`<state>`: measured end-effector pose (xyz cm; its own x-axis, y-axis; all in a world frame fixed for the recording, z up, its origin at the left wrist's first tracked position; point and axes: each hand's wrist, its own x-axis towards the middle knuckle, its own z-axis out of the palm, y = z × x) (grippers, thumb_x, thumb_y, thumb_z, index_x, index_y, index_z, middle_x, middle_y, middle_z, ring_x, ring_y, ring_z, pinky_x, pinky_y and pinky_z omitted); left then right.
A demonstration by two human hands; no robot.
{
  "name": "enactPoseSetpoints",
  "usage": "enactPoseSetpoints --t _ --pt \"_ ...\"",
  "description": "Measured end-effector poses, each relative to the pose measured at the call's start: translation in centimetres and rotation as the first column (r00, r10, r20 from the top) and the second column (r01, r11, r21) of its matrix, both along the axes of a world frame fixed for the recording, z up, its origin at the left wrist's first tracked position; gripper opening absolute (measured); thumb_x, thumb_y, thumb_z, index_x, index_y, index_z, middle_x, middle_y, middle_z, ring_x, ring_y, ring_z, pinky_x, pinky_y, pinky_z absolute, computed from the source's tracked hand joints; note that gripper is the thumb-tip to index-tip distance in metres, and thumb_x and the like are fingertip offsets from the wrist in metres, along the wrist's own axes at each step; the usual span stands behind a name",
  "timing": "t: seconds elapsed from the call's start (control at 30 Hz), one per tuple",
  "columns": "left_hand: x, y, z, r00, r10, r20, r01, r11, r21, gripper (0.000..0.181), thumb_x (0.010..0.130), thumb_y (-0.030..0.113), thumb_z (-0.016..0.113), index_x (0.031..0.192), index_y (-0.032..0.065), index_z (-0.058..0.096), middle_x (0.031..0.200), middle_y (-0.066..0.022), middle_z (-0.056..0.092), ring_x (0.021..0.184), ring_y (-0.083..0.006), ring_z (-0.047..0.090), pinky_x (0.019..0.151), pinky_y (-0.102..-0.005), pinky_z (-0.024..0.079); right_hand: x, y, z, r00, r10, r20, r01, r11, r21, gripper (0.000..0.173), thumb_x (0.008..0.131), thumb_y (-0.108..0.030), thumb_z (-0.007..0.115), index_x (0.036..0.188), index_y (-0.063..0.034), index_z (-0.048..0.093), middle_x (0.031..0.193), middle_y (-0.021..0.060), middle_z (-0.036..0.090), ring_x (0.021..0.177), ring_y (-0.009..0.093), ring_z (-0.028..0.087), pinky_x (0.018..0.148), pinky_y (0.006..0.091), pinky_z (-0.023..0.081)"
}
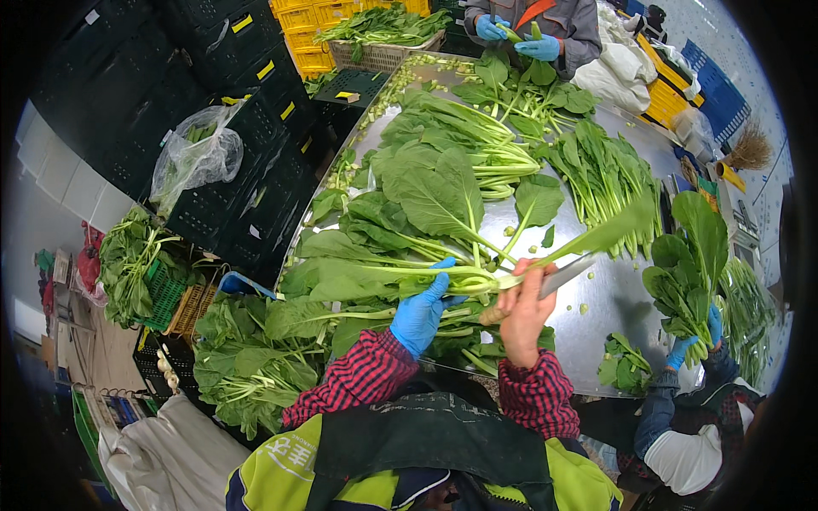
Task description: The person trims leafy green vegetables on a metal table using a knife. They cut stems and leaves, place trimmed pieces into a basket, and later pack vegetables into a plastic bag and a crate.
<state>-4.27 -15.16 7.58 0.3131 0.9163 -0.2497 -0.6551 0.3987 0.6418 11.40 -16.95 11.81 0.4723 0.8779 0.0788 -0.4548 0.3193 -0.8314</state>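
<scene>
My left hand (pixel 422 310), in a blue glove, grips a leafy green plant (pixel 364 271) by its stalks, the leaves pointing left. My bare right hand (pixel 527 310) is closed around the handle of a knife (pixel 567 274), its blade pointing up and to the right. The plant's pale base meets the right hand's fingers, and a single leaf (pixel 601 233) sticks out beyond them, slightly blurred. Loose leafy greens (pixel 377 223) lie around and beneath my left hand. Where the blade touches the stalk is hidden by my fingers.
The metal table (pixel 613 319) bears a large pile of greens (pixel 460 140), a second bunch (pixel 604 179) and cut stem ends. A co-worker's gloved hands (pixel 517 39) hold stalks opposite; another person (pixel 696 396) holds a bunch at right. Dark crates (pixel 249 153) stand at left.
</scene>
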Motion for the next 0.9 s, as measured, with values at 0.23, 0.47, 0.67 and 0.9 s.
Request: enactPoseSetpoints --t 0.23,0.47,0.67,0.9 --pt "-1.6 1.4 0.0 0.981 0.133 0.143 -0.129 0.991 -0.038 0.045 0.099 0.026 0.053 0.140 0.0108 0.043 0.132 -0.0092 0.056 0.121 -0.0254 0.055 0.101 -0.0414 0.047 6.3 1.0 -2.6 0.263 -0.089 0.961 0.266 0.964 0.016 0.027 0.101 -0.021 0.050 0.120 -0.0021 0.052 0.108 0.0138 0.063 0.081 0.026 0.065 0.067 0.0357 0.053" --pt "0.1 0.3 0.6 0.959 0.045 0.278 -0.008 0.991 -0.131 0.047 0.098 0.028 0.053 0.141 0.0143 0.042 0.134 -0.0073 0.053 0.123 -0.0224 0.052 0.105 -0.0389 0.046 0.1 -1.3 -1.5 0.102 -0.070 0.992 0.142 0.988 0.055 0.055 0.077 0.007 0.059 0.130 -0.0077 0.051 0.118 0.0136 0.057 0.081 0.036 0.065 0.063 0.0420 0.054" --pt "0.5 -0.5 1.1 0.955 0.015 0.296 0.037 0.985 -0.171 0.046 0.097 0.030 0.055 0.139 0.0140 0.046 0.134 -0.0051 0.054 0.121 -0.0210 0.054 0.102 -0.0381 0.048 0.0 -0.5 -1.5 0.159 -0.072 0.985 0.122 0.991 0.053 0.043 0.082 0.004 0.056 0.124 -0.0044 0.054 0.111 0.0153 0.060 0.080 0.035 0.066 0.065 0.0409 0.053" --pt "0.1 -0.7 3.4 0.982 0.024 -0.186 -0.029 0.999 -0.025 0.035 0.097 0.017 0.058 0.130 0.0061 0.056 0.125 -0.0081 0.060 0.108 -0.0209 0.061 0.085 -0.0388 0.054 5.2 -1.3 -3.9 0.690 0.268 0.672 -0.096 0.955 -0.282 0.032 0.092 -0.008 0.060 0.123 -0.0009 0.058 0.114 0.0131 0.065 0.077 0.022 0.066 0.069 0.0336 0.052"
